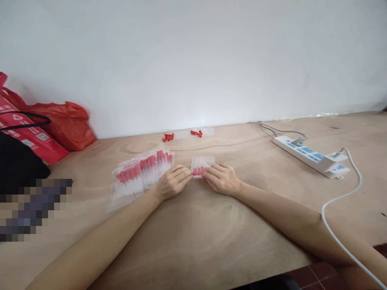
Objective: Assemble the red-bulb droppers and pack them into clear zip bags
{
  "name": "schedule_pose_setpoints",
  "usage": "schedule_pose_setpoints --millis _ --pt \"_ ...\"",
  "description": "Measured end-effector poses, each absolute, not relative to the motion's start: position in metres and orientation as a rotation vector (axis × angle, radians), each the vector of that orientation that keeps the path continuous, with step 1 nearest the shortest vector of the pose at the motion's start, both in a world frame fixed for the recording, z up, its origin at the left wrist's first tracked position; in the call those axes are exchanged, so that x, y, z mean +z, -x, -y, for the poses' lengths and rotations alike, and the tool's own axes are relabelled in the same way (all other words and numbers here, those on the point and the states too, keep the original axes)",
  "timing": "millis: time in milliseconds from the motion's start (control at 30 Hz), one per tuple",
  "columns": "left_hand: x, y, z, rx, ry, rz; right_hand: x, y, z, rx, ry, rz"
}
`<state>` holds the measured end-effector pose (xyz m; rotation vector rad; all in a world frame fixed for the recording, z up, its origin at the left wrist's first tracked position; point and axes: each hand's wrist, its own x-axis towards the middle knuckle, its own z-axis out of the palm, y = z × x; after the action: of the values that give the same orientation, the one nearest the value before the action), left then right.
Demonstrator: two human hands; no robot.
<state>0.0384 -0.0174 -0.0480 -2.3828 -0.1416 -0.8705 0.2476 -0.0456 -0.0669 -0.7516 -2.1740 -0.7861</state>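
A small clear zip bag (203,162) lies on the table with several red-capped, pale thin-stemmed pieces inside, its red-lined zip edge facing me. My left hand (175,181) has its fingers closed at the bag's left corner. On the right side, my right hand (223,179) pinches the same edge, fingers over part of the red caps. Just left of my left hand, several filled zip bags (148,163) overlap in a row, their red caps at the far end. My left forearm passes close in front of them.
Near the wall lie loose red caps (168,137), with more red caps (196,133) beside a clear bag (208,131). A white power strip (311,156) with plugs stands right; its white cable (328,201) crosses my right forearm. Red bags (69,125) and a black item (21,165) sit left.
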Motion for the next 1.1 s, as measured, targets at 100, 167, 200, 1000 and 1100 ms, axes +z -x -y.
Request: schedule_pose_setpoints --millis 100,167,200,1000,1100 --pt "-0.048 -0.042 0.018 -0.9 2.386 0.154 -0.067 -0.245 0.046 -0.757 0.744 2.144" --pt "-0.049 -0.044 0.019 -0.904 2.375 0.154 -0.067 -0.243 0.046 -0.748 0.737 2.133" --pt "-0.05 -0.044 0.019 -0.905 2.369 0.15 -0.067 -0.242 0.046 -0.745 0.74 2.135" --pt "-0.017 0.044 -0.029 -0.964 2.106 1.466 -0.073 -0.349 0.01 -0.795 1.168 2.113" --pt "-0.007 0.097 -0.044 -0.961 2.099 1.678 -0.075 -0.362 0.01 -0.718 1.241 2.177"
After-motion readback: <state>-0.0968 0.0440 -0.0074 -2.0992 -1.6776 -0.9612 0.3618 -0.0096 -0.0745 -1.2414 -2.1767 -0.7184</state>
